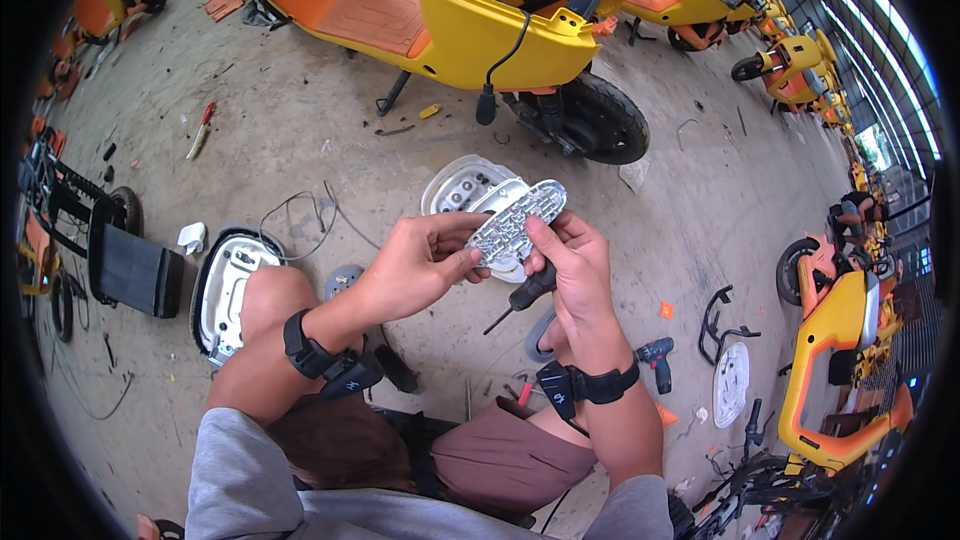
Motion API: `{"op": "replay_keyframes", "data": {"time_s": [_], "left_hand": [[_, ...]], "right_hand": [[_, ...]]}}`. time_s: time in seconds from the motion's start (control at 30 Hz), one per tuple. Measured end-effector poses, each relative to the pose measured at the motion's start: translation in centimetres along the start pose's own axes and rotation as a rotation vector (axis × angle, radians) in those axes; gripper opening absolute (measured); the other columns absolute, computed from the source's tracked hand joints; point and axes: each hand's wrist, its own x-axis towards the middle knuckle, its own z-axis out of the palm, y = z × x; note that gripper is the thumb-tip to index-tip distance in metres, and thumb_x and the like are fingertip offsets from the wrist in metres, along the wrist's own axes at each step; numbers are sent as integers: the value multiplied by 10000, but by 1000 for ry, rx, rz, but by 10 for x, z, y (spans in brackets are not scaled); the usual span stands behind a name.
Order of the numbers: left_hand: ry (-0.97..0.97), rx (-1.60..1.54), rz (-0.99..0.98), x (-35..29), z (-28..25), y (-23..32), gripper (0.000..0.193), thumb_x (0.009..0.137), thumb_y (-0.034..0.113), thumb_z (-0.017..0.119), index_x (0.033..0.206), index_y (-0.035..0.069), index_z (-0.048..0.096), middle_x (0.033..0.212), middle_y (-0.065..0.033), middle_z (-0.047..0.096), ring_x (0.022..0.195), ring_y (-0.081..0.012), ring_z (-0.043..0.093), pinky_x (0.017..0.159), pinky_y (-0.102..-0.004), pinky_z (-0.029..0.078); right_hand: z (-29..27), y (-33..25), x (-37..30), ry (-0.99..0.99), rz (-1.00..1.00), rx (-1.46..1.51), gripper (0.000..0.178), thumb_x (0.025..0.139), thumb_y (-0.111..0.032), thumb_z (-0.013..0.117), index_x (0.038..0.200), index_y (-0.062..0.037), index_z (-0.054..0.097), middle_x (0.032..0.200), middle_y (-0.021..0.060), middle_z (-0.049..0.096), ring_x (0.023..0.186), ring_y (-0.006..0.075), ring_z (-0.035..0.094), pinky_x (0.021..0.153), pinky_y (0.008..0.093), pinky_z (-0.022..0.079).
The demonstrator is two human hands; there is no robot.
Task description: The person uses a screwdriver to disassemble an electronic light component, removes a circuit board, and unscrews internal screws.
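Observation:
Both my hands hold a small silvery reflector plate (517, 222) with many cells, raised in front of me. My left hand (420, 260) pinches its lower left end. My right hand (565, 260) grips its right side and also clamps a black-handled screwdriver (520, 295) against the palm, its tip pointing down-left. Behind the plate lies a white plastic lamp housing (462, 183) on the concrete floor. I am squatting, knees below my arms.
A yellow and orange scooter (480, 20) stands just ahead, with a black cable hanging. A white panel (225, 285) lies left of my knee, a small power drill (658, 355) and another white part (731, 383) to the right. More scooters line the right side.

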Motion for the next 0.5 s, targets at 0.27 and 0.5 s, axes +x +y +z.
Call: {"op": "replay_keyframes", "data": {"time_s": [0.27, 0.5], "left_hand": [[6, -27, 3, 0, 3, 2, 351, 948, 73, 638, 1259, -75, 566, 968, -98, 701, 840, -121, 668, 749, -268, 563], [53, 55, 57, -1, 5, -6, 321, 955, 125, 655, 1195, -80, 600, 955, -81, 697, 831, -88, 640, 719, -247, 532]], "right_hand": [[0, 1, -4, 21, -41, 17, 176, 873, -112, 751, 981, 12, 690, 819, 27, 676, 610, 53, 531, 580, 203, 430], [2, 1, -6, -60, -56, -67, 179, 865, -123, 759, 970, 13, 709, 798, 20, 675, 609, 48, 529, 572, 195, 414]]}}
